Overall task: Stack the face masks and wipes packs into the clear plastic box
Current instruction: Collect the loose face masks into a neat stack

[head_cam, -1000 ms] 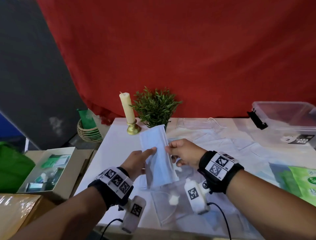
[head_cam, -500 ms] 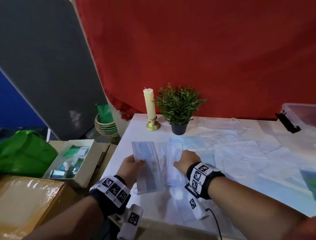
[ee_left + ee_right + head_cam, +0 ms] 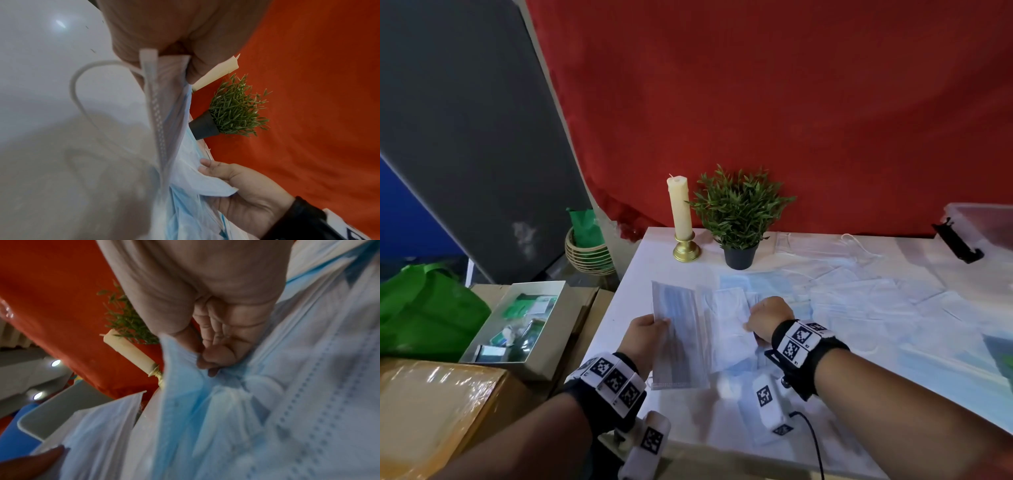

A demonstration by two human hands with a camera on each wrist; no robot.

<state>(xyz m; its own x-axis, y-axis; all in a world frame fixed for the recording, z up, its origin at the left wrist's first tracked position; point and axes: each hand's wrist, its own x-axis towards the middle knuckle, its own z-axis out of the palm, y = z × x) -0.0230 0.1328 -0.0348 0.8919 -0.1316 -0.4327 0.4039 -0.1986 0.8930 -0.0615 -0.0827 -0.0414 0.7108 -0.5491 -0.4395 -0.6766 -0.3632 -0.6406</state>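
Note:
My left hand [image 3: 649,330] pinches a stack of pale blue face masks [image 3: 678,337] by its long edge, just above the table's left part; the left wrist view shows the stack edge-on [image 3: 162,129] with an ear loop hanging. My right hand [image 3: 768,318] pinches another face mask [image 3: 729,329] lying on the table beside the stack; its fingertips [image 3: 211,365] gather the blue cloth [image 3: 205,402]. Several more masks [image 3: 859,294] lie spread over the white table [image 3: 640,267]. The clear plastic box [image 3: 983,226] stands at the far right edge, with a black latch. A green wipes pack [image 3: 1003,356] shows at the right border.
A cream candle on a brass holder [image 3: 683,219] and a small potted plant [image 3: 739,219] stand at the table's back. Left of the table are a cardboard box of items [image 3: 517,322], a green bag [image 3: 424,308] and a woven basket [image 3: 589,253]. A red curtain hangs behind.
The held masks came down from in front of the plant to the table's left. My right hand let go of them and now pinches a mask lying on the table. The view swung left.

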